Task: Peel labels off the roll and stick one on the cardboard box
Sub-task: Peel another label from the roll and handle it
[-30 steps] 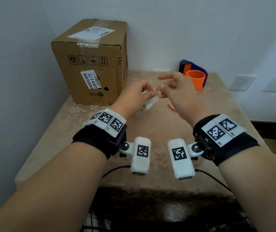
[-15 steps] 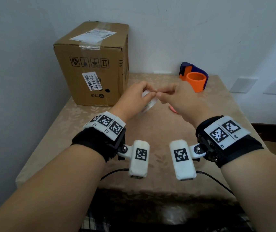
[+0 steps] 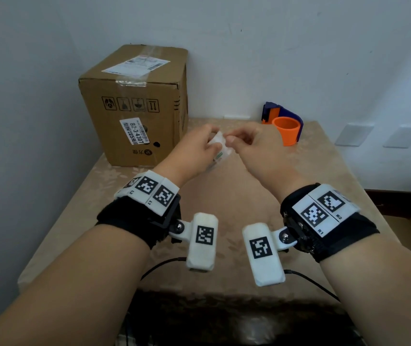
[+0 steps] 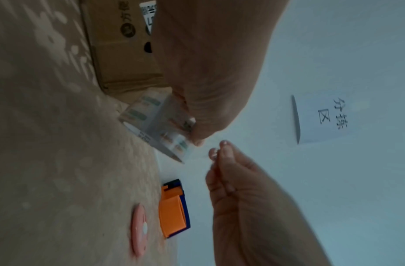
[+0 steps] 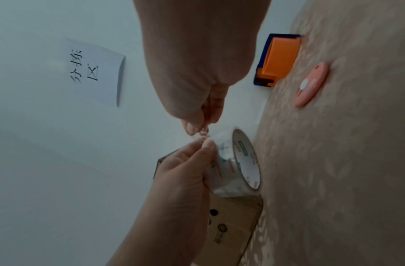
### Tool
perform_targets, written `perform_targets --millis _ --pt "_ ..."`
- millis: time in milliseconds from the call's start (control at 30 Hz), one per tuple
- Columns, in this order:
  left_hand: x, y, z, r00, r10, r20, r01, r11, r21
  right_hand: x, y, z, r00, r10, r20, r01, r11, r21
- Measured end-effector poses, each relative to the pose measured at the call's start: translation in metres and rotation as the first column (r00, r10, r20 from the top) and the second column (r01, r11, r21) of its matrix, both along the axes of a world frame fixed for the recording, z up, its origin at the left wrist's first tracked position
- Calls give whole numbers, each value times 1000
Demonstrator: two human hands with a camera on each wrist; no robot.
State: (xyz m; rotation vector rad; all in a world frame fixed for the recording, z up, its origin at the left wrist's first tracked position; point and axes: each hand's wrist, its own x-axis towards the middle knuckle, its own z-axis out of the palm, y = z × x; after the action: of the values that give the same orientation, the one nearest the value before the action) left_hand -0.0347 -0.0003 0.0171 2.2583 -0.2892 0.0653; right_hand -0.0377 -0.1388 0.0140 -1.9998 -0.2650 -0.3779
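cardboard box: cardboard box (image 3: 134,106) sits at the back-left of the bench (image 3: 224,196), against the wall. It already carries a shipping label on top and a barcode sticker on the front. No new label stuck on it yet.
left hand: left hand (image 3: 194,153) is curled round the roll (image 5: 237,162) and holds it up off the bench, in front of the box's right edge. The roll looks clear with print on it; the individual labels can't be made out.
right hand: right hand (image 3: 254,148) has thumb and forefinger pinched together at the roll's top edge. The right wrist view shows them on a small clear tab, just started off the roll. The other fingers are curled in.
step: picking the leading edge loose, i.e. the start of the peel. Task looks early.
next move: probably a firmer grip on the tab, then a steady pull away from the roll while the left hand braces it. The film is thin and may slip or stick back on itself.
vs earlier: a second ago the right hand's fingers were spread above the roll; now they have closed onto the edge. The left hand's grip on the roll is unchanged.
right side: orange and blue tape dispenser (image 3: 284,126) at the back right, and a pink oval gadget (image 5: 310,84) lying flat nearer the hands. Both untouched.
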Motion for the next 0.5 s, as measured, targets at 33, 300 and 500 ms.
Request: perform_targets --millis 33,300,500 --pt "1 0 -1 999 13 30 -14 999 48 1 2 0 1000 17 -8 -17 1000 0" --pt "-2 -2 0 990 31 138 -51 988 144 7 -14 2 988 69 -140 -53 992 118" --pt "-5 -10 -1 987 10 160 -52 963 263 7 -19 0 985 48 -167 -33 995 91"
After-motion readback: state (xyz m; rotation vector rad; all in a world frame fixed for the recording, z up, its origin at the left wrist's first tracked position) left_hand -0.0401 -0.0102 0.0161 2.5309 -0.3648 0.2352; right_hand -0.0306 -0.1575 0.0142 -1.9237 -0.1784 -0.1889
